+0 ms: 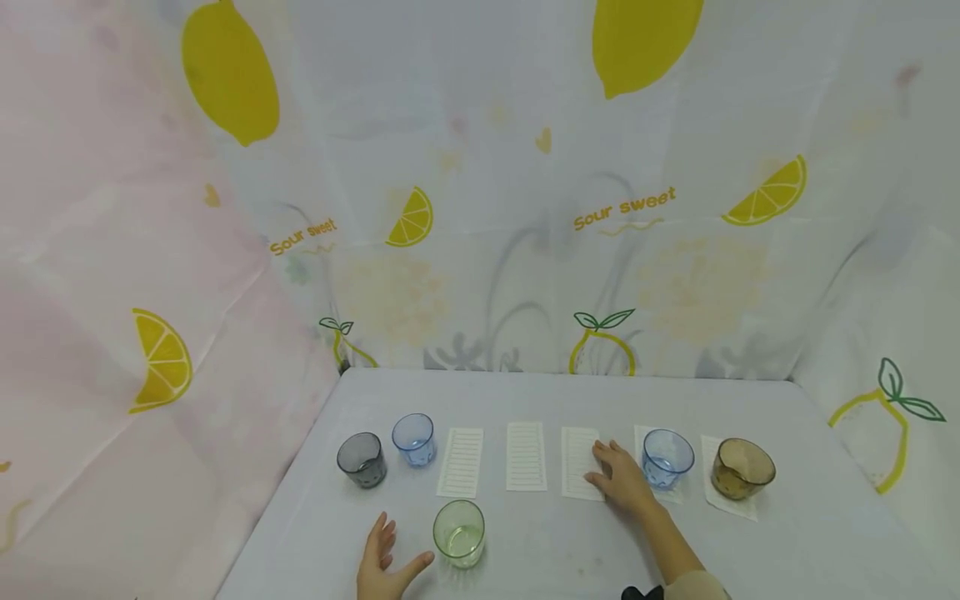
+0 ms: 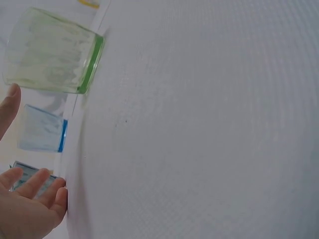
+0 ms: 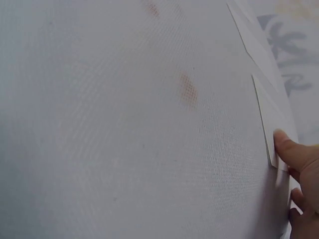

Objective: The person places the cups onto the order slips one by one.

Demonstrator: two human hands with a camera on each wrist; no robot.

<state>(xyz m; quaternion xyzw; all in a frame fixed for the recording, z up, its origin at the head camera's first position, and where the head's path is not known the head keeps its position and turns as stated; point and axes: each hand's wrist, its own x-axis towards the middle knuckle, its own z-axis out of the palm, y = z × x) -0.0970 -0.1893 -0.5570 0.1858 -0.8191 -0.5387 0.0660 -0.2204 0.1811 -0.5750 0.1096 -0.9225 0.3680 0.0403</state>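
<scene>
Thin white fabric (image 1: pixel 480 142) printed with lemons, citrus wedges and looping stems hangs around a pale counter (image 1: pixel 540 550), whose covering shows a fine woven grain and a few faint reddish smudges. Five slips of lined paper form a row on it. Left hand (image 1: pixel 384 562) is spread wide, thumb held away from the fingers, gripping nothing just beside a green glass (image 1: pixel 459 533), a smooth, clear tumbler that flares from a thick, deeper-tinted base to a round mouth. Beyond it stand a smoky grey glass (image 1: pixel 362 460) and a pale blue glass (image 1: pixel 415 440), both translucent, near each other. Right hand (image 1: pixel 624 477), thumb and fingers parted, touches the right edge of the middle slip (image 1: pixel 580 462), flat and rectangular, its thumb on the paper. Farther right, a second blue glass (image 1: pixel 667 458) and a squat amber glass (image 1: pixel 742 468) each stand upright on a slip.
</scene>
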